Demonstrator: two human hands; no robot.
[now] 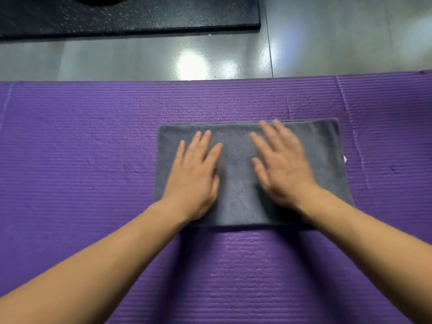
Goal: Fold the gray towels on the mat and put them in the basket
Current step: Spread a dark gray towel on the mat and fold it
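A gray towel [238, 181] lies flat as a folded rectangle on the purple mat [81, 160]. My left hand [196, 174] rests palm down on the towel's left half with its fingers straight and slightly spread. My right hand [280, 162] lies palm down on the right half, fingers straight, and looks blurred from motion. A small white tag [345, 159] sticks out at the towel's right edge. No basket is in view.
Beyond the mat's far edge is a glossy gray floor [140, 59] with light glare. A black speckled mat [131, 15] lies at the top left. A seam in the purple mat [346, 101] runs at the right.
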